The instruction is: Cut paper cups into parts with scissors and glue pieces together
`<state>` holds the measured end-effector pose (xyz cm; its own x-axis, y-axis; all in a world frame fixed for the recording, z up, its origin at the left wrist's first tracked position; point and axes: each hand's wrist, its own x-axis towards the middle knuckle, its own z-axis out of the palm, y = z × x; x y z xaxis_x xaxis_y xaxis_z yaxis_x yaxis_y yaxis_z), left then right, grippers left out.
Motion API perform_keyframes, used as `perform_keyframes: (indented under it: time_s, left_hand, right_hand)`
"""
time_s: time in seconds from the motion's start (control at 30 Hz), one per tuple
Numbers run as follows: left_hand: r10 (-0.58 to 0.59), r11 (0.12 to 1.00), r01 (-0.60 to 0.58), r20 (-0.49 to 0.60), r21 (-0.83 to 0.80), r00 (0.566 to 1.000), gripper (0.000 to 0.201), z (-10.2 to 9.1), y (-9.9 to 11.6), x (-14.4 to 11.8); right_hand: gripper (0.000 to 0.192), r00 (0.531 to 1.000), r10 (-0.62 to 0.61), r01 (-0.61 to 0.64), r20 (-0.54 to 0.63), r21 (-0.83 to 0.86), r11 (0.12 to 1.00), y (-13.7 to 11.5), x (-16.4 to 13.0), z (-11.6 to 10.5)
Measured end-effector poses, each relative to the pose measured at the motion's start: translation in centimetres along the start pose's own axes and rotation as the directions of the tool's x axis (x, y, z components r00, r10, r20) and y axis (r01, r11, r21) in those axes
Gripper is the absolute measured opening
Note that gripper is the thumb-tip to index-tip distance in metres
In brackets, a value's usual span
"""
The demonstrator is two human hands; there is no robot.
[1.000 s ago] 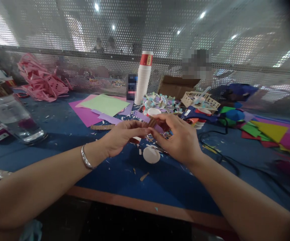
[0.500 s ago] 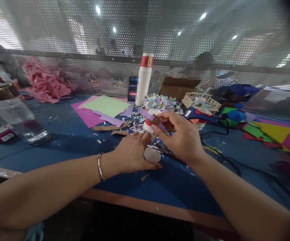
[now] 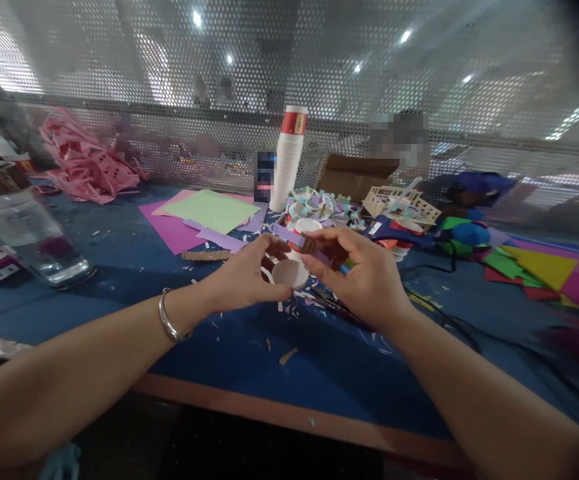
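Observation:
My left hand [image 3: 247,273] has its thumb and fingers curved around a small white paper cup [image 3: 289,274], tilted so a pale round face shows. Close beside it, my right hand [image 3: 362,270] pinches a small piece of brown corrugated cardboard [image 3: 309,245] together with a purple paper strip [image 3: 286,233]. Part of the strip is hidden behind the fingers. Just behind both hands stands a red-and-white paper cup [image 3: 308,227]. Dark-handled scissors [image 3: 327,301] appear to lie under my right hand, partly covered.
Behind are a tall stack of paper cups [image 3: 289,163], a pile of paper cutouts [image 3: 319,205] and coloured sheets [image 3: 214,210]. A water jar [image 3: 52,243] stands left. A blue glue gun [image 3: 399,232] and its black cord [image 3: 462,323] lie right. Paper scraps litter the blue table [image 3: 209,360].
My left hand has moved left and away from me, carrying the white paper cup, which has turned. My right hand stays nearly in place, still pinching the cardboard and purple strip.

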<state>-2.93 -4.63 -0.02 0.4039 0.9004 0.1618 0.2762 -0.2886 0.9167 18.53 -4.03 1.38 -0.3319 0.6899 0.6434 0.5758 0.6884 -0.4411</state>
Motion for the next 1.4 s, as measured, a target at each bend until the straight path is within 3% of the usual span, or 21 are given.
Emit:
perform_keyframes:
  time_s: [0.07,0.17,0.33,0.63,0.87,1.03,1.4]
  left_hand:
    - [-0.008,0.978,0.010,0.013,-0.206,1.000,0.060,-0.25,-0.28,0.41]
    - [-0.017,0.884,0.037,0.046,-0.467,0.999,0.083,-0.19,-0.59,0.68]
    - [-0.023,0.766,0.035,0.026,-0.642,0.999,0.104,-0.14,-0.53,0.68]
    - [-0.078,0.706,0.089,0.048,-0.703,0.996,0.103,0.00,0.06,0.64]
    - [-0.093,0.778,0.010,-0.100,-0.628,0.991,0.086,0.69,-0.02,0.49]
    - [-0.053,0.813,-0.061,-0.179,-0.579,0.982,0.091,0.57,-0.23,0.72]
    - [-0.125,0.806,0.004,-0.164,-0.591,0.978,0.081,0.02,0.11,0.70]
  right_hand:
    - [0.029,0.999,0.001,-0.002,0.048,0.023,1.000,0.03,-0.02,0.00]
    - [0.028,0.992,-0.019,0.014,0.124,0.038,0.999,0.04,-0.02,0.03]
    - [0.027,0.980,-0.085,0.081,0.183,0.029,0.996,0.00,0.05,0.07]
    - [0.030,0.971,-0.107,0.107,0.215,0.011,0.994,0.18,0.02,0.10]
    - [0.030,0.969,-0.159,0.169,0.190,-0.038,0.985,0.17,-0.01,0.44]
    - [0.029,0.984,-0.084,0.082,0.155,0.022,0.996,0.36,0.09,0.44]
    - [0.027,0.982,0.100,-0.132,0.160,0.204,0.970,0.90,-0.02,0.53]
